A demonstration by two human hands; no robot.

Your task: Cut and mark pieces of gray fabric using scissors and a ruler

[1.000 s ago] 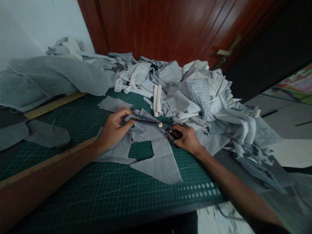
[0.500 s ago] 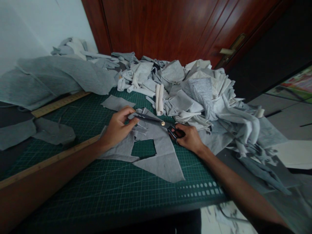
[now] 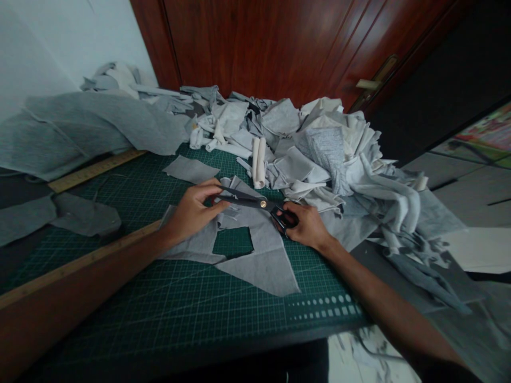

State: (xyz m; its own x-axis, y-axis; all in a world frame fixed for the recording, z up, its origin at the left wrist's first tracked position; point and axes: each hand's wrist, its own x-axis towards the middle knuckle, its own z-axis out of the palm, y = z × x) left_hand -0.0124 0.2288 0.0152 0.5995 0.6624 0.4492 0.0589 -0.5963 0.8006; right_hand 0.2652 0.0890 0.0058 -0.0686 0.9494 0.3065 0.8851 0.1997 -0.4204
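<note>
My right hand (image 3: 305, 226) is closed around the black handles of a pair of scissors (image 3: 263, 204). Their dark blades point left, slightly apart, with the tips between the fingers of my left hand (image 3: 195, 210). Thumb and forefinger of that hand pinch a small piece of grey fabric at the blades; most of it is hidden by the fingers. Underneath lie cut grey fabric pieces (image 3: 263, 266), around a gap where the green cutting mat (image 3: 159, 303) shows. Another flat grey scrap (image 3: 191, 169) rests just beyond my left hand.
A large heap of grey and white fabric scraps (image 3: 295, 165) spreads along the back and right. One wooden ruler (image 3: 96, 170) lies at the back left; another wooden strip (image 3: 88, 260) runs partly beneath my left forearm. Behind stands a brown door (image 3: 255, 48).
The scissor blades look a little further apart, and less of the small fabric piece shows at my left fingertips. Both hands stay in nearly the same place; the view has shifted slightly.
</note>
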